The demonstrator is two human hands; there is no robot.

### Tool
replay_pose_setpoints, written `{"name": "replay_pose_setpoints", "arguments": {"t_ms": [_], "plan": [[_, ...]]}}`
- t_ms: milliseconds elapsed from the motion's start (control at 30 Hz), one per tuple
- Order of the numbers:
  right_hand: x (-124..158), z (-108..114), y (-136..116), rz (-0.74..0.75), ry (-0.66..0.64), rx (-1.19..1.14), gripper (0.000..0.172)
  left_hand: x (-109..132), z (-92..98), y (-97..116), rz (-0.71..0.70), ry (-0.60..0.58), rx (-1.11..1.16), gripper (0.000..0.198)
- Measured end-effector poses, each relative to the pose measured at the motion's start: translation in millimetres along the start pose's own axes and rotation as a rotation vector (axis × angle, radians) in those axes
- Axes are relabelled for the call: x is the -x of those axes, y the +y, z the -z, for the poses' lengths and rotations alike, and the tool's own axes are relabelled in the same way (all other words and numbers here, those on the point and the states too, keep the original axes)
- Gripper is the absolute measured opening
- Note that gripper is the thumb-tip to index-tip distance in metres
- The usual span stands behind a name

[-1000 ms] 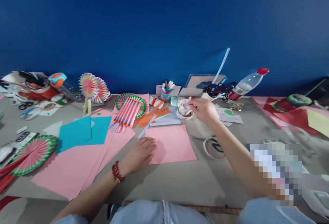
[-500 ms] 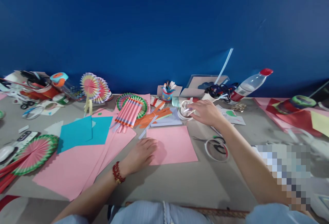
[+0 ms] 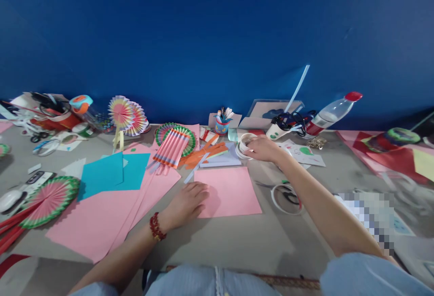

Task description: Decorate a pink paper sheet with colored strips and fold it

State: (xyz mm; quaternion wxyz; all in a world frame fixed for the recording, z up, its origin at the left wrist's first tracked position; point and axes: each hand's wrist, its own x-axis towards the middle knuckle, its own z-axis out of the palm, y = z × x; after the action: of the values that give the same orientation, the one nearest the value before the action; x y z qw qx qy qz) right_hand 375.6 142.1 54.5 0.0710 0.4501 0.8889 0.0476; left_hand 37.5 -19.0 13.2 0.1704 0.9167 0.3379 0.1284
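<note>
The left hand (image 3: 183,203) lies palm down, its fingers loosely stretched and gripping nothing, the tips on the left edge of the pink sheet (image 3: 230,192). The sheet lies flat and reaches rightward from those fingertips, with its near, far and right edges uncovered. Between its near edge and the front edge of the bench (image 3: 220,241), to the right of the left wrist, a broad stretch of grey top shows.

Left of these fingers, larger pink sheets (image 3: 95,221) spread partly beneath blue sheets (image 3: 110,176). Beyond the left fingers lie orange strips (image 3: 203,155) and a lilac sheet (image 3: 224,157), the latter's near edge just beside the pink sheet's far edge.

The right hand (image 3: 264,148) reaches past that far edge, fingers bent at the right side of a white ring-shaped stack (image 3: 241,149); I cannot tell whether they pinch anything. A white cup (image 3: 275,131) stands just beyond them, a tilted bottle (image 3: 334,112) farther right. Nearer than the right fingers, beside the forearm, are a tape roll (image 3: 274,201) and scissors (image 3: 289,195), whose blades end just beside the pink sheet's right edge.
</note>
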Motion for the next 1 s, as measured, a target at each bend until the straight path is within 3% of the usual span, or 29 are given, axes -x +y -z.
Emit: {"name": "replay_pose_setpoints", "arguments": {"t_ms": [167,333,533,633,833,1000], "plan": [[10.2,4.9,6.4,-0.008,0.063,-0.011,0.035,0.5,-0.4,0.0,-0.008,-0.001,0.002,0.033],[19.9,6.6,11.4,0.003,0.272,-0.128,0.026,0.1,0.6,0.2,-0.010,0.009,0.002,0.032],[21.2,7.9,13.0,0.009,0.430,-0.213,0.036,0.0,0.3,-0.2,-0.019,0.000,0.007,0.032],[16.9,7.1,11.6,-0.087,0.483,-0.216,0.033,0.0,0.1,-0.3,-0.010,-0.001,0.006,0.032],[3.6,5.9,5.1,-0.342,0.292,-0.236,0.023,-0.2,0.4,-0.5,-0.019,0.001,0.008,0.032],[1.1,13.1,3.6,-0.279,0.173,-0.189,0.021,-0.9,3.0,1.3,-0.015,-0.008,0.002,0.031]]}}
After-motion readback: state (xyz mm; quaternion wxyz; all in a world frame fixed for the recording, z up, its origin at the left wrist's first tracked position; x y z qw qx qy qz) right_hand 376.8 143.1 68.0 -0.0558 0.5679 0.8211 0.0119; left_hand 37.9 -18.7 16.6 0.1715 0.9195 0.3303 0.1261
